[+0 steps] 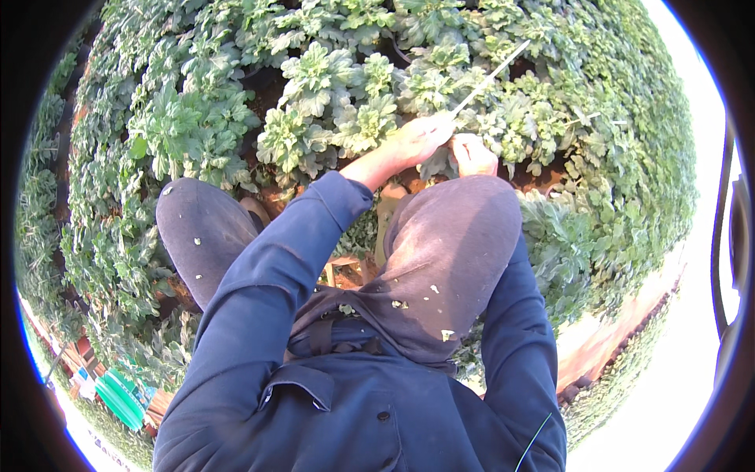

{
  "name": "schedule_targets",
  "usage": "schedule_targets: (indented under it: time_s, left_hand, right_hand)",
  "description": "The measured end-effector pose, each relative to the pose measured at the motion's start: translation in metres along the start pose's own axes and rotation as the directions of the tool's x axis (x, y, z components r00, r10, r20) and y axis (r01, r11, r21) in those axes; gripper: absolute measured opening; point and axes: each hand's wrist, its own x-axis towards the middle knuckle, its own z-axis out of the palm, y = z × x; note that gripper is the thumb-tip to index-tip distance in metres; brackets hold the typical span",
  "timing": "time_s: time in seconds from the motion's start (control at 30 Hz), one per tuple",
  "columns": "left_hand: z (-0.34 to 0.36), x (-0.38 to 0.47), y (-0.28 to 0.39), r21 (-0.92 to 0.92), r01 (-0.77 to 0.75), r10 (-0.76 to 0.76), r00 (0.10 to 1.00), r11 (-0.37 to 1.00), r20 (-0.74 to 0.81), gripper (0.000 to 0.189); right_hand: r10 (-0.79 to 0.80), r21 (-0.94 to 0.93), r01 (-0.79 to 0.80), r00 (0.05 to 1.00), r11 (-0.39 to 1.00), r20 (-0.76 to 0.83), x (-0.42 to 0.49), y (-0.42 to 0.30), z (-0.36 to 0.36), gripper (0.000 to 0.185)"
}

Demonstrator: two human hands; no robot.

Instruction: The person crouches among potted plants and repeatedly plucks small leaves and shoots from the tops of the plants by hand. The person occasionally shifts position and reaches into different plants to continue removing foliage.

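A dense bed of leafy green plants point(315, 76), chrysanthemum-like with lobed leaves, spreads before me. My left hand point(422, 138) reaches across to the front of my right knee. From its grip a thin pale stick or strip point(492, 76) slants up and to the right over the leaves. Close beside it, almost touching, is my right hand point(473, 154), its fingers curled just beyond the knee. Whether those fingers pinch anything is not visible. A grey-green leaf point(435, 164) shows between the two hands.
My knees point(454, 236) are spread among the plants, with leaf bits on the trousers. Reddish soil point(540, 174) shows through gaps. Part of a wooden support point(330, 274) appears between my legs. A green plastic container point(121, 398) lies at lower left. A pale path point(607, 348) runs at lower right.
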Motion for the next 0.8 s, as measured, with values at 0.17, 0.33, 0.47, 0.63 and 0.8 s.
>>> schedule_targets:
  time_s: [0.17,0.33,0.47,0.63,0.8]
  left_hand:
    - [-0.01,-0.027,0.035,-0.044,0.101,-0.106,0.986,0.994,-0.127,0.04]
    - [-0.018,-0.029,0.064,0.168,0.144,-0.104,0.968,0.975,-0.226,0.033]
    - [0.008,-0.019,0.079,0.538,0.028,-0.025,1.0,0.843,-0.014,0.032]
    - [0.028,-0.024,0.094,0.294,0.128,-0.154,0.986,0.947,0.068,0.036]
    - [0.0,-0.013,0.057,0.115,0.192,-0.128,0.899,0.975,-0.418,0.045]
  right_hand:
    - [0.405,0.467,-0.431,0.9,0.772,0.162,-0.003,-0.003,-0.034,0.029]
    - [0.257,0.346,-0.197,0.957,0.917,-0.136,0.024,-0.011,-0.093,0.024]
    - [-0.059,0.045,0.059,0.998,0.997,-0.015,0.051,-0.022,-0.125,0.028]
    - [-0.237,-0.284,0.227,0.971,0.932,-0.002,0.06,-0.015,-0.132,0.02]
    - [-0.053,-0.116,-0.001,0.888,0.993,-0.456,0.061,0.003,-0.147,0.017]
